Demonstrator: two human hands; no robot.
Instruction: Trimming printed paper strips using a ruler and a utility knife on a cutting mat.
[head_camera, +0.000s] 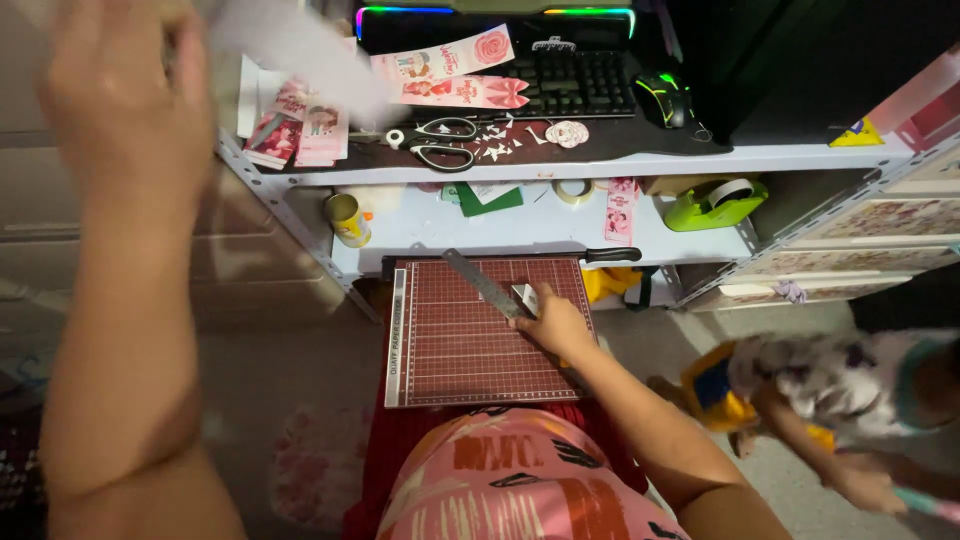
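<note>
Right hand (553, 322) presses a small white card (524, 297) flat on the red paper cutter (450, 340), beside its raised blade (487, 285); fingers should stay clear. Left hand (120, 90), blurred, lifts white paper (290, 45), grip unclear.

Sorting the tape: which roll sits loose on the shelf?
The bare beige tape roll lying flat beside the pink card strip; the other sits in the green dispenser.

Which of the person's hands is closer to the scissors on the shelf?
The left hand, though only judging by the picture. It is raised up to the left of the scissors, while the right hand rests below them on the paper cutter.
</note>
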